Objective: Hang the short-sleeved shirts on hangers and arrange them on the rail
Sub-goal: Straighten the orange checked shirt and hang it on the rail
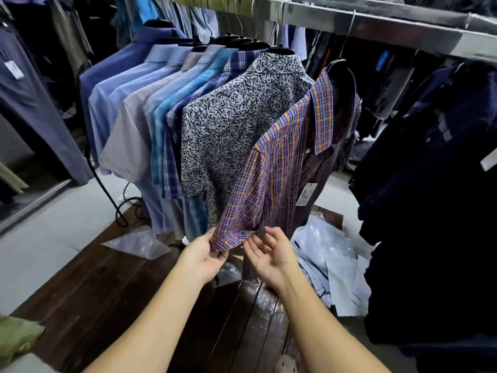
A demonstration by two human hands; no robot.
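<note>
Orange-and-purple plaid shirt (279, 162) hangs on a dark hanger (343, 76), hooked over the metal rail (376, 25), last in the line at the right end. Left hand (204, 254) pinches the hem of its near sleeve, thumb on top. Right hand (269, 254) sits just beside it, fingers loose and spread, fingertips at the same hem, gripping nothing. Touching the plaid one on the left is a black-and-white leaf-print shirt (228, 125), then a row of blue shirts (150, 103). Below, bagged shirts (328, 254) lie heaped on the dark wooden floor (121, 278).
</note>
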